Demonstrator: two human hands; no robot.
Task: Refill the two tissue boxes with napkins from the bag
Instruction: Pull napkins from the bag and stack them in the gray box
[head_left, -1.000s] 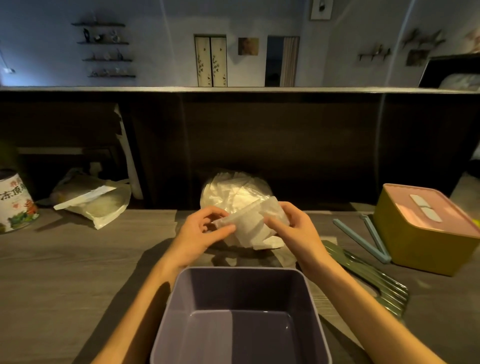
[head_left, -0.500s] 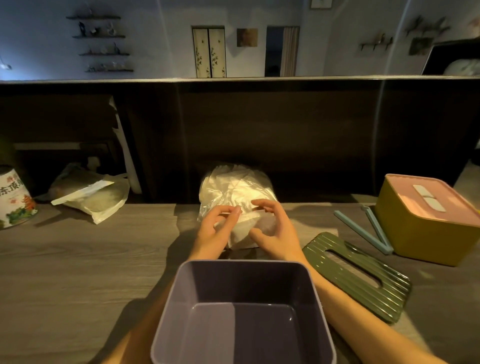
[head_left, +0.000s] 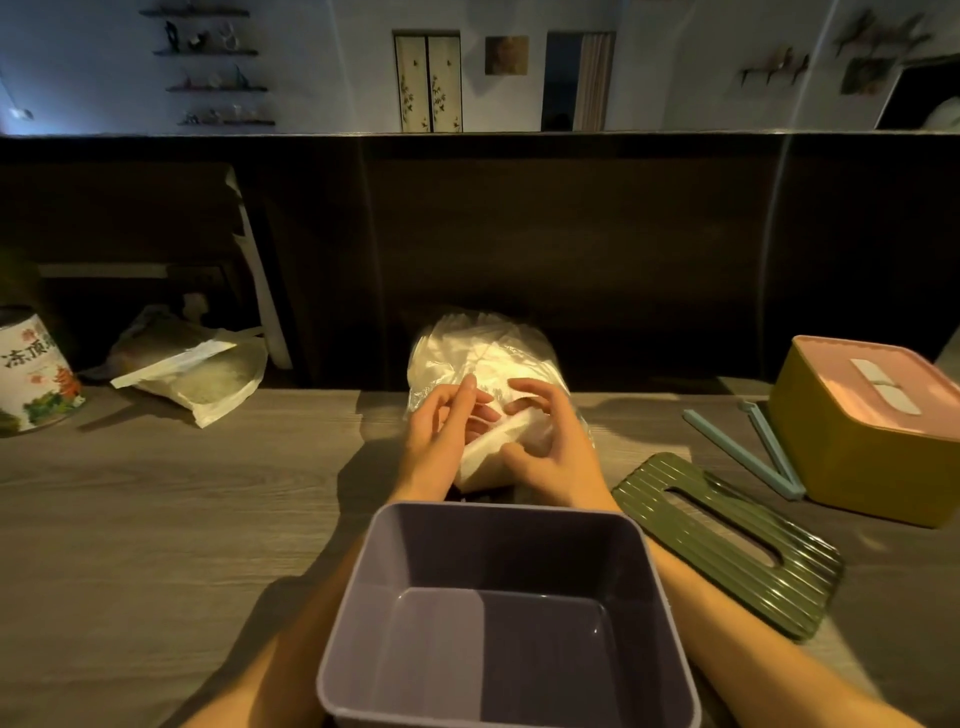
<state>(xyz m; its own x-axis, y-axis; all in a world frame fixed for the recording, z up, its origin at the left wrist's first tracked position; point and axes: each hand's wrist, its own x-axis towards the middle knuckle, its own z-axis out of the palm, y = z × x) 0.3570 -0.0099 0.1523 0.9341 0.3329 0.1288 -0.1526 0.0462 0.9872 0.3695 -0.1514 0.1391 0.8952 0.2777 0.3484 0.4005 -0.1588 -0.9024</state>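
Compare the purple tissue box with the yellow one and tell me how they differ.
The purple box stands open, its inside bare; the yellow box is closed under a pink lid. The purple box sits nearest the camera, between the forearms; the yellow box sits at the table's right edge. The purple box's likely lid, the green slotted one, lies flat on the table. Both are rectangular, round-cornered and upright.
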